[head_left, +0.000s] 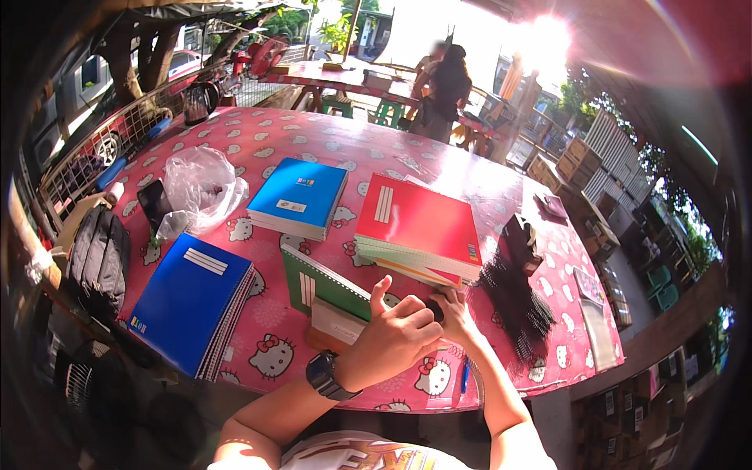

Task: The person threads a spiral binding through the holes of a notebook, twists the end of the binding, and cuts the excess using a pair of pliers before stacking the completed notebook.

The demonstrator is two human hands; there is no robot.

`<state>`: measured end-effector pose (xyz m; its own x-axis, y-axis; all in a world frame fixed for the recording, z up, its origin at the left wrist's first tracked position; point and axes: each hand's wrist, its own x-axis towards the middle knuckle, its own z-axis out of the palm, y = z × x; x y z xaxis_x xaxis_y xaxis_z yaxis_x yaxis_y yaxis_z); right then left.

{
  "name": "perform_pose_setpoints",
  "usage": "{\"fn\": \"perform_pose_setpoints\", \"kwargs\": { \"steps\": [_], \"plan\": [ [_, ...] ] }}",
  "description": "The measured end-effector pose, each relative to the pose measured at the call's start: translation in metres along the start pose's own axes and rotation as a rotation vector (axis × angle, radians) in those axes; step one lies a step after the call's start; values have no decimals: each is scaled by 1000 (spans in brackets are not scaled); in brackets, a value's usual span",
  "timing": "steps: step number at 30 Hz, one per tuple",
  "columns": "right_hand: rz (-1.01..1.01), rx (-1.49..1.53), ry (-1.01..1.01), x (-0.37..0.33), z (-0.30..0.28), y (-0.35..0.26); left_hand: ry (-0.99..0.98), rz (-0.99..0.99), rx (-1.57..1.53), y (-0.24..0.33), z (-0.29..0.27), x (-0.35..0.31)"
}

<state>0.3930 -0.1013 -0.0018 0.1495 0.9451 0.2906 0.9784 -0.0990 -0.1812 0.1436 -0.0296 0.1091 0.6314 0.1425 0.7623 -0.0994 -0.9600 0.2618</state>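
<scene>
My left hand (395, 335), with a dark watch on its wrist, has its thumb raised and its fingers curled in against my right hand; what they hold, if anything, is hidden. My right hand (457, 317) is closed around a small black rounded thing (435, 310), mostly covered by the fingers. Just left of my hands a green spiral notebook (307, 274) stands tilted on edge. A pale block-like thing (335, 323) rests against its front. Beyond my hands lies a stack of notebooks with a red one (419, 219) on top.
Dark blue notebooks (188, 298) and light blue notebooks (298, 196) lie stacked on the pink patterned tablecloth (270, 356). A plastic bag (205, 188), a phone (154, 202), a black bristly bundle (517, 313) and a blue pen (465, 376) lie around. Two people (445, 86) are farther back.
</scene>
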Motion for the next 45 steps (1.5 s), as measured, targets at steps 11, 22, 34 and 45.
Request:
{"fn": "perform_pose_setpoints", "kwargs": {
  "steps": [11, 22, 34, 45],
  "plan": [
    [104, 232, 82, -2, 12, -17, -13, -24, 15, -3, -3, -2],
    [152, 2380, 292, -82, 11, -75, -21, -26, -47, -3, -6, 5],
    [56, 1916, 231, -32, -37, -82, 27, -14, 17, -1, -6, 5],
    [-4, 1807, 216, -26, -49, -86, -10, -4, 15, -5, -2, 1]
  ]
}}
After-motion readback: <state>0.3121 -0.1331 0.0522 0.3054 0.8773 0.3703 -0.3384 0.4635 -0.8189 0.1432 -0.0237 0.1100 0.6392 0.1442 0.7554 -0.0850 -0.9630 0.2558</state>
